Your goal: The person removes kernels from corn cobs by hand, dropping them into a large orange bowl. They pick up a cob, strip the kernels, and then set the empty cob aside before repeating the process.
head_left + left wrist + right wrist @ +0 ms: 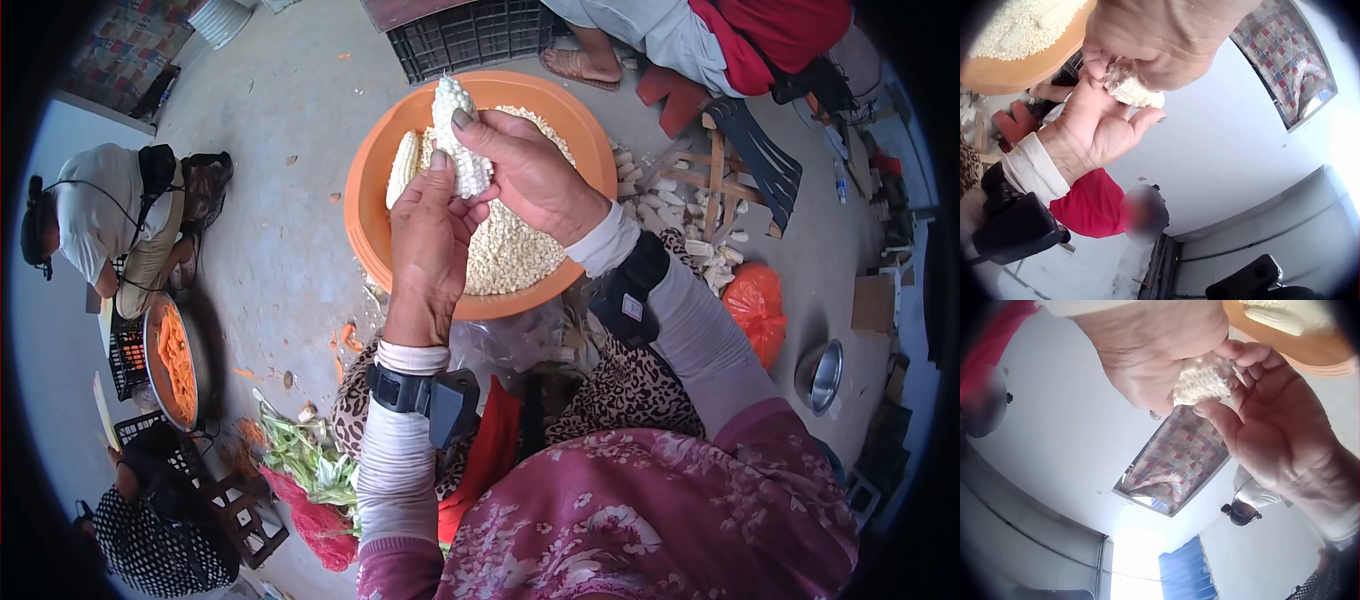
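Over the orange basin (pixel 365 225), both hands hold one white corn cob (pixel 455 115). My left hand (pixel 430 225) grips its lower end, with the thumb along the near side. The right hand (pixel 540 175) holds it from the right, its thumb pressed on the kernels. In the right wrist view, rows of kernels still show on the cob (pixel 1204 380) between the two hands. Another whole corn cob (pixel 403 168) leans inside the basin's left wall. Loose white kernels (pixel 515 255) fill the basin's bottom.
Bare cobs (pixel 660 205) are heaped right of the basin beside a wooden stool (pixel 715 185). A black crate (pixel 470 45) stands behind. Green husks (pixel 310 455) lie at front left. Other people sit around, one near a bowl of orange shreds (pixel 175 365).
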{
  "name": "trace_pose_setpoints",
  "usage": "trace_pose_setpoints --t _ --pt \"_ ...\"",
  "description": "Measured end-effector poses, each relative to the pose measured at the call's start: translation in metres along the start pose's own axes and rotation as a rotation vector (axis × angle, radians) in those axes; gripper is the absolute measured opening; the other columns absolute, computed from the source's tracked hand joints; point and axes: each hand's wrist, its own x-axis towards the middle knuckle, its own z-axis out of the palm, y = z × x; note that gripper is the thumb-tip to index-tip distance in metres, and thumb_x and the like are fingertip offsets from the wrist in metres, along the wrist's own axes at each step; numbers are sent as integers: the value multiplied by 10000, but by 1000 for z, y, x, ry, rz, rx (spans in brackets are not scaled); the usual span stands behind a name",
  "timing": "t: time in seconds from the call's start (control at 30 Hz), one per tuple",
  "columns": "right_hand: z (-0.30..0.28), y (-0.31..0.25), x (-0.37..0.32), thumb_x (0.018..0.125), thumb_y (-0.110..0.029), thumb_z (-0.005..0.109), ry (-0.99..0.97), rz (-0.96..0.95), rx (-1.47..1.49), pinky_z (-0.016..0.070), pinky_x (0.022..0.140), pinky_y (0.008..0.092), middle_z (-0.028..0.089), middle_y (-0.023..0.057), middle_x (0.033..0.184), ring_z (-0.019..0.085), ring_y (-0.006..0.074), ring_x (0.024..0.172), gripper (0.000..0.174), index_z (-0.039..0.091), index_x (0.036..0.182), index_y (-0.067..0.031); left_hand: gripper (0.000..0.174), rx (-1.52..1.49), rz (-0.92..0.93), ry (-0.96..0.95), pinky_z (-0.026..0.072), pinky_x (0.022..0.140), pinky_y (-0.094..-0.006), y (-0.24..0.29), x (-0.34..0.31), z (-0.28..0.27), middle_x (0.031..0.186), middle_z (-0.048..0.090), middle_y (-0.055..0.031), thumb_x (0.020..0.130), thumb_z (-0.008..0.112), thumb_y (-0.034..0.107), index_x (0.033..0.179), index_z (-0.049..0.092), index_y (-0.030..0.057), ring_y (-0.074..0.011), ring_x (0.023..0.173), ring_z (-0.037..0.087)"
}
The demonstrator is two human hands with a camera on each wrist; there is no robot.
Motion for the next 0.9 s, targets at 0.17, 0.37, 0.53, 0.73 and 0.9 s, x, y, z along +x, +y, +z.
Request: trace_pose_setpoints --t 0.17,0.37,0.53,0.73,0.9 --pt "-5 0 0 932 -238 519 -52 68 -24 438 621 178 561 9 929 528 51 784 302 512 1118 -1 315 -20 12 11 498 672 -261 -2 0 -2 949 617 -96 958 448 297 1071 539 16 -204 815 627" --pt "0 1 1 884 -155 577 -41 42 11 485 628 218 585 65 912 581 108 787 264 515 1063 30 320 25 54 13 496 659 -260 -4 2 -7 926 623 -83 961 442 299 1057 541 10 -182 803 630" --pt "-9 5 3 879 -165 598 -125 40 12 471 794 262 565 58 1046 556 124 936 359 481 1167 15 326 56 67 43 495 650 -256 -3 1 -7 921 622 -81 960 445 301 1064 539 6 -176 789 628" --pt "-2 8 -2 851 -136 620 -163 -17 -111 450 840 278 540 70 1081 529 133 998 416 443 1192 22 339 -19 31 85 494 639 -251 2 -1 -4 914 607 -75 956 454 308 1090 526 5 -166 761 611" --pt "-2 4 -2 851 -147 618 -114 37 -117 457 742 226 552 47 1030 540 98 920 388 458 1167 11 349 -80 -7 85 493 640 -248 -1 1 -2 912 604 -79 955 456 316 1100 523 6 -168 754 606"
